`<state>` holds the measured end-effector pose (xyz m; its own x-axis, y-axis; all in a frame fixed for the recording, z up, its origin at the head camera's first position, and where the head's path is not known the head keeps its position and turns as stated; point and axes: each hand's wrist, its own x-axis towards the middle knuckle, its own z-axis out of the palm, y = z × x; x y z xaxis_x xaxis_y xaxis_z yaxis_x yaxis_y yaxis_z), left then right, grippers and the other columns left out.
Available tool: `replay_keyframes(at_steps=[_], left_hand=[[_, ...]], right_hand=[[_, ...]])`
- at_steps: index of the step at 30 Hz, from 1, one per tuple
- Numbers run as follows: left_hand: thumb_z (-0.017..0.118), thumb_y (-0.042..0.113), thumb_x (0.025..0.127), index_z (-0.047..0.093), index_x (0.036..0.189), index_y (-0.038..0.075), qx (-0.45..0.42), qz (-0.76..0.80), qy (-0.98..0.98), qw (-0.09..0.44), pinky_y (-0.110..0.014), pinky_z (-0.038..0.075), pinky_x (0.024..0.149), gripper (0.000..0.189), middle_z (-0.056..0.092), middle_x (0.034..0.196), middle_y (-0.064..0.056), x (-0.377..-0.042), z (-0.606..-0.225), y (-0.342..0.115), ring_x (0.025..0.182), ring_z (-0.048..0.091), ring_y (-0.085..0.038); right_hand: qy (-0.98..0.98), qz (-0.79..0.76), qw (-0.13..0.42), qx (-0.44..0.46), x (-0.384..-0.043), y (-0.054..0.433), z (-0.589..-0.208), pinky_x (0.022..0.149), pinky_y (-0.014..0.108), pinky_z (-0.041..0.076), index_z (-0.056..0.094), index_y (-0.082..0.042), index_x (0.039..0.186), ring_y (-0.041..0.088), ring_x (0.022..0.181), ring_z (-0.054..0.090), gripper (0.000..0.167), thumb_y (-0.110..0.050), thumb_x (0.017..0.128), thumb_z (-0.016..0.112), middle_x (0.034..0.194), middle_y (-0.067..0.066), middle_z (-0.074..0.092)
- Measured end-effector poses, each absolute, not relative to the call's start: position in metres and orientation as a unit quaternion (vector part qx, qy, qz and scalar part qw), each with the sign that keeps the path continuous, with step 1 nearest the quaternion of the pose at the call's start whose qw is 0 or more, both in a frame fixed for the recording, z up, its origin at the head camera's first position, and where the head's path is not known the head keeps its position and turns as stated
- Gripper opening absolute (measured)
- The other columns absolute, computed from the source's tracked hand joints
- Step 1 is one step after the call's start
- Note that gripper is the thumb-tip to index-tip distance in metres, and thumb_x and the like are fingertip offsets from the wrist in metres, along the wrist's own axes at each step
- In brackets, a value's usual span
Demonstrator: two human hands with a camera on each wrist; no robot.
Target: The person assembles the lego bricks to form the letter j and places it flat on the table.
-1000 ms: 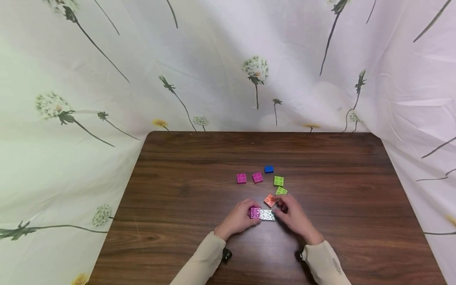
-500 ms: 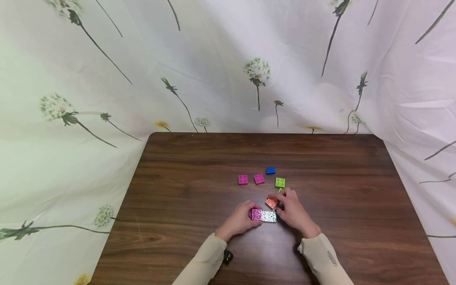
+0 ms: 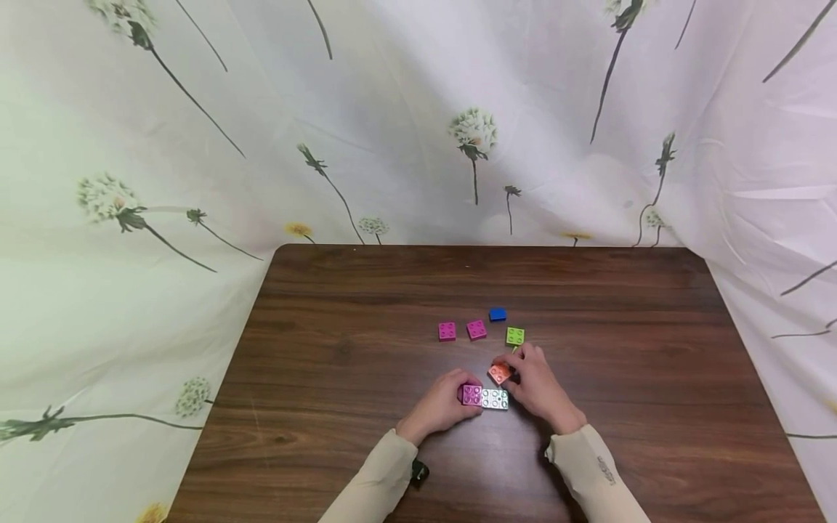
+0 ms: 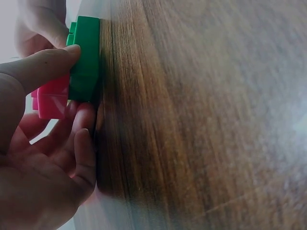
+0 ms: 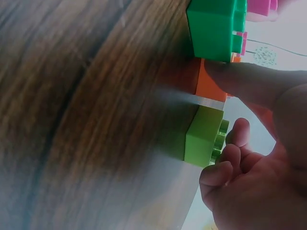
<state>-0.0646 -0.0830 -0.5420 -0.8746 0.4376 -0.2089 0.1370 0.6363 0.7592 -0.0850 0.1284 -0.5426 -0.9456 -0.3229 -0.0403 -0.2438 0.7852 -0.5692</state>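
Floral cloth backs the surface. Left hand grips a pink brick; right hand pinches an orange brick, best lifted level.

The right hand is partly covering the orange brick and nearly hiding a lime-green brick; lettering on the right sleeve is looking illegible.

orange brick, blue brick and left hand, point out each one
Orange brick (image 3: 498, 375): head view, on its studded top
Blue brick (image 3: 497, 314): head view, on its upward face
Left hand (image 3: 442, 404): head view, on its back
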Motion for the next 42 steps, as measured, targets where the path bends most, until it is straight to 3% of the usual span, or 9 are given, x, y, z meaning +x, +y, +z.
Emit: replay_keyframes(at_steps=[9, 23, 30, 37, 42], left_hand=[[0.081, 0.021, 0.077, 0.066, 0.106, 0.015, 0.167, 0.385, 0.890, 0.179, -0.021, 0.044, 0.077, 0.033, 0.060, 0.096, 0.005, -0.064, -0.543, -0.084, 0.085, 0.052, -0.005], [0.080, 0.021, 0.078, 0.065, 0.108, 0.015, 0.154, 0.393, 0.887, 0.189, -0.020, 0.044, 0.077, 0.034, 0.059, 0.097, 0.006, -0.062, -0.542, -0.082, 0.086, 0.052, -0.005], [0.080, 0.022, 0.078, 0.066, 0.107, 0.014, 0.151, 0.394, 0.889, 0.179, -0.020, 0.043, 0.077, 0.034, 0.059, 0.096, 0.006, -0.063, -0.542, -0.082, 0.085, 0.052, -0.005], [0.079, 0.023, 0.079, 0.065, 0.109, 0.014, 0.139, 0.390, 0.893, 0.175, -0.021, 0.044, 0.079, 0.035, 0.060, 0.099, 0.005, -0.064, -0.543, -0.081, 0.088, 0.053, -0.006], [0.079, 0.023, 0.079, 0.065, 0.110, 0.014, 0.136, 0.388, 0.896, 0.169, -0.023, 0.044, 0.081, 0.035, 0.061, 0.099, 0.004, -0.066, -0.544, -0.081, 0.089, 0.053, -0.007]], right_hand=[[0.946, -0.274, 0.055, -0.163, -0.088, 0.126, -0.543, 0.075, 0.030, 0.033, 0.070, -0.016, 0.108, 0.019, 0.089, 0.040, 0.032, -0.013, 0.078, 0.079, 0.094, 0.001, 0.048], [0.939, -0.314, 0.051, -0.133, -0.090, 0.132, -0.540, 0.081, 0.035, 0.041, 0.066, -0.010, 0.114, 0.023, 0.101, 0.043, 0.037, -0.017, 0.080, 0.078, 0.103, 0.004, 0.050], [0.920, -0.367, 0.022, -0.134, -0.089, 0.140, -0.539, 0.086, 0.040, 0.045, 0.064, -0.008, 0.114, 0.023, 0.104, 0.044, 0.038, -0.021, 0.081, 0.078, 0.107, 0.008, 0.052], [0.884, -0.449, -0.009, -0.131, -0.087, 0.148, -0.540, 0.069, 0.027, 0.050, 0.060, -0.010, 0.112, 0.017, 0.085, 0.056, 0.040, -0.014, 0.078, 0.080, 0.107, 0.005, 0.056], [0.864, -0.486, -0.030, -0.124, -0.083, 0.152, -0.539, 0.066, 0.023, 0.053, 0.060, -0.009, 0.111, 0.013, 0.082, 0.059, 0.040, -0.006, 0.077, 0.079, 0.102, 0.005, 0.061]])
